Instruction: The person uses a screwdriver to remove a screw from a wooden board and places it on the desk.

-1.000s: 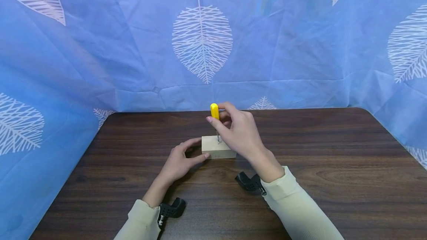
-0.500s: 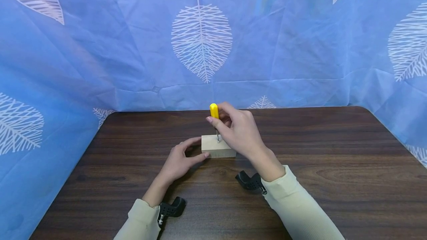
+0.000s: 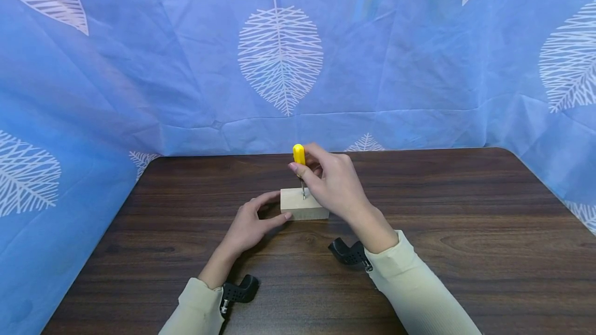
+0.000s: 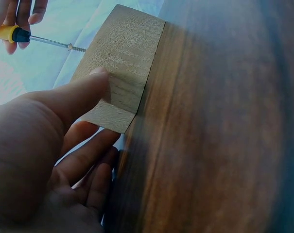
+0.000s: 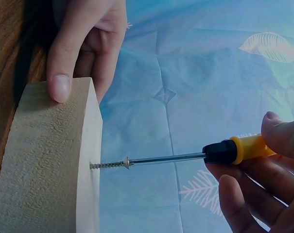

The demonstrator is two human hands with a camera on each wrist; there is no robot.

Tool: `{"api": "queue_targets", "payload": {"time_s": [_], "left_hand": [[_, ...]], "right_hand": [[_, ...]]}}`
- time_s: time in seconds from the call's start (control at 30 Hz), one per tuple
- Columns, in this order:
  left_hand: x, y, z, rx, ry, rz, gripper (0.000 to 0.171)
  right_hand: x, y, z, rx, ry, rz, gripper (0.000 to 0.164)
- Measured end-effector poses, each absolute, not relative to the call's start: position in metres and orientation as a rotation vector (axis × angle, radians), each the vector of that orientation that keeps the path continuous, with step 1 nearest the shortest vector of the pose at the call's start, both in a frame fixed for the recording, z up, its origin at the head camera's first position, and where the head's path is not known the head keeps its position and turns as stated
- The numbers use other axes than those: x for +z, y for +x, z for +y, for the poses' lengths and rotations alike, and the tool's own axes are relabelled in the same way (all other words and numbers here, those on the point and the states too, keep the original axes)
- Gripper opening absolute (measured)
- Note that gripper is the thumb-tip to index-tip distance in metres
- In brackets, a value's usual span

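A pale wooden block [image 3: 304, 213] lies on the dark table, and a screw [image 5: 110, 165] stands upright in its top face with most of its thread showing. My left hand [image 3: 249, 224] grips the block's left end, thumb on the near side and fingers round the far side. My right hand [image 3: 340, 185] holds a screwdriver [image 3: 299, 155] by its yellow handle, pinched between thumb and fingers. In the right wrist view the screwdriver's metal shaft [image 5: 166, 158] meets the screw head in one straight line. The block's right end is partly hidden behind my right hand in the head view.
The brown wood-grain table [image 3: 447, 211] spreads around the block. Behind it hangs a blue cloth [image 3: 195, 56] with white leaf prints. Black wrist mounts [image 3: 241, 289] stick out from both cream sleeves [image 3: 419, 283].
Both hands keep their hold on the block and the screwdriver. The whole head view has shifted very slightly; otherwise hardly anything differs.
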State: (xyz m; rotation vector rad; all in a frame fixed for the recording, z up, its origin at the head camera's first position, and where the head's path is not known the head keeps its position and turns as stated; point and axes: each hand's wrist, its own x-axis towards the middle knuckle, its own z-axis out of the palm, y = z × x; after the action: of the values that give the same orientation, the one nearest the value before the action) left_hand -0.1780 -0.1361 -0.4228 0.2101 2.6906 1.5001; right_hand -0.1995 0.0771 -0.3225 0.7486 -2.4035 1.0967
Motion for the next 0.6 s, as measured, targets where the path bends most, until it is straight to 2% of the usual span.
{"api": "queue_targets", "payload": {"time_s": [0.6], "left_hand": [[-0.4235, -0.1788, -0.1355, 1.508, 0.212, 2.687, 0.063]], "right_hand": [[-0.3221, -0.1982, 0.0790, 1.198, 0.657, -2.443, 0.026]]}}
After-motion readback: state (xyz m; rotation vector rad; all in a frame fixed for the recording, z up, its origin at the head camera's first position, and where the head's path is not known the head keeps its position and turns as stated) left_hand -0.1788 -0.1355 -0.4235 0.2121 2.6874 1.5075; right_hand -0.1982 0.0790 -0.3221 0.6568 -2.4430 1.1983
